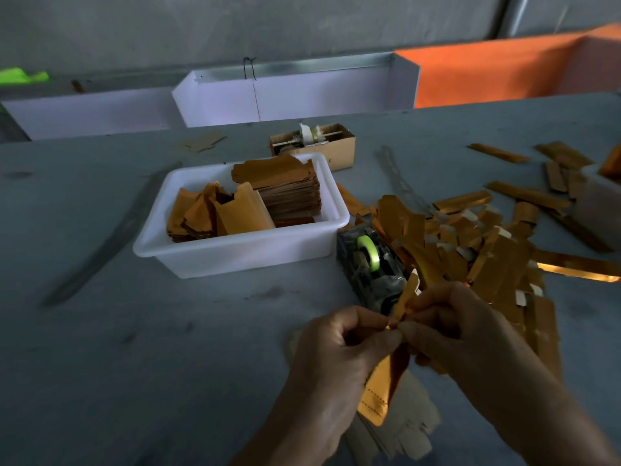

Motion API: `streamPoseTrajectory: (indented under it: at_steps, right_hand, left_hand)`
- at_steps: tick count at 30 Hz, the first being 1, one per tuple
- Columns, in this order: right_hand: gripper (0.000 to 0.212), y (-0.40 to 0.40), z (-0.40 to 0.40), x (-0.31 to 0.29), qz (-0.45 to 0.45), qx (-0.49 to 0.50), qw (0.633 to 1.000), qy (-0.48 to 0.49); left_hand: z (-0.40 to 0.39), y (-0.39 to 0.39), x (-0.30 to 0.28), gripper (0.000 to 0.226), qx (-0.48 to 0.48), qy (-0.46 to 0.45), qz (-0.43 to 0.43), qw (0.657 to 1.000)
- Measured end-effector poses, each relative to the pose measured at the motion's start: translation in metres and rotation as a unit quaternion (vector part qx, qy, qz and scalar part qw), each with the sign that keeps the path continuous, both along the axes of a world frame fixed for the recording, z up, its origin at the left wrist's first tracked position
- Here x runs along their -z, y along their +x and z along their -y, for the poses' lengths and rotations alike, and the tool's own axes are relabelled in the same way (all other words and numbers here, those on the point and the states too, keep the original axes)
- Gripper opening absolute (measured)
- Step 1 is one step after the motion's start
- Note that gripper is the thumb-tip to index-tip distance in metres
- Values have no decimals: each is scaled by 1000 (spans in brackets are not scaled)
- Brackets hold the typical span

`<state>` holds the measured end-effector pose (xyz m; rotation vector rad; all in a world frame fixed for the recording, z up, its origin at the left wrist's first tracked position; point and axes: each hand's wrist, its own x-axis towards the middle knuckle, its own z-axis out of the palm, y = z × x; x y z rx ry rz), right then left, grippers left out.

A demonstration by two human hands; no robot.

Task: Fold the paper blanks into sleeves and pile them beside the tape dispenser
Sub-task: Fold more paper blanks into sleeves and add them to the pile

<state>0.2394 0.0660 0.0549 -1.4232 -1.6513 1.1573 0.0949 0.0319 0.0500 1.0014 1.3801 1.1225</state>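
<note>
A gold paper blank is held upright and partly folded between both hands above the table's front. My left hand pinches its middle from the left, and my right hand pinches it from the right. Its upper end sticks up in front of the tape dispenser, a dark block carrying a green tape roll. To the right of the dispenser lies a loose pile of folded gold sleeves. A flat stack of brown blanks lies on the table under my hands.
A white tub left of the dispenser holds more gold blanks, loose and stacked. Behind it is a small cardboard box with a tape spool. Gold strips are scattered at the right. White and orange partitions line the table's far edge.
</note>
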Motion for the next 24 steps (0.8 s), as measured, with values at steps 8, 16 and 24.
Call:
streamPoseTrajectory:
  at_steps: [8,16,24]
  right_hand:
    - [24,1,1,0,67,4,997,45]
    - [25,-10,7,-3,174,39,976,125]
    - [28,-12,10,-7,326,23,936,133]
  left_hand:
    - [1,5,-1,13,-15,-41,68,997]
    - [1,21,19,16,-129,9,-30,991]
    - [3,18,28,12,-187,149,-142,961]
